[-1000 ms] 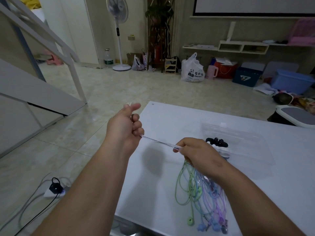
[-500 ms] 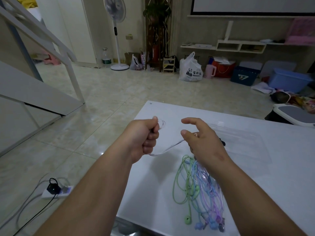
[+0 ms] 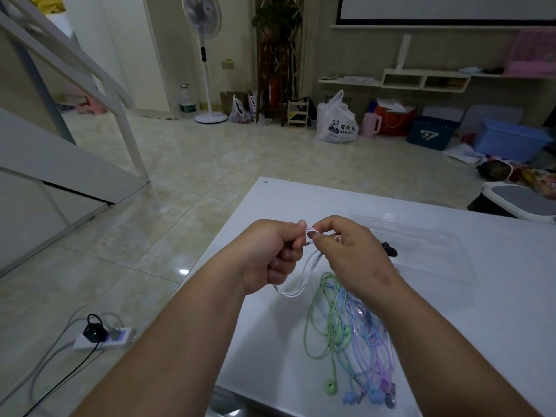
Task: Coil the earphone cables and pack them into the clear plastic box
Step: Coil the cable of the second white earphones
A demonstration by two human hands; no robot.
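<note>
My left hand (image 3: 270,254) grips a white earphone cable (image 3: 296,284) in a fist, and loops of it hang below the hand. My right hand (image 3: 352,257) pinches the same cable at the top, its fingertips touching those of the left hand. Both hands hover over the white table (image 3: 496,311). A tangle of green, blue and purple earphones (image 3: 349,341) lies on the table under my right wrist. The clear plastic box (image 3: 427,245) sits just behind my right hand, with a black earphone (image 3: 389,249) inside it.
The table's left edge drops to a tiled floor with a power strip (image 3: 105,341) and its cables. A grey-topped stool (image 3: 520,203) stands at the table's far right. A fan, bags and storage bins line the far wall.
My hands have come together: the right hand moved left and up to meet the left fist, and the once taut white cable now hangs in loops.
</note>
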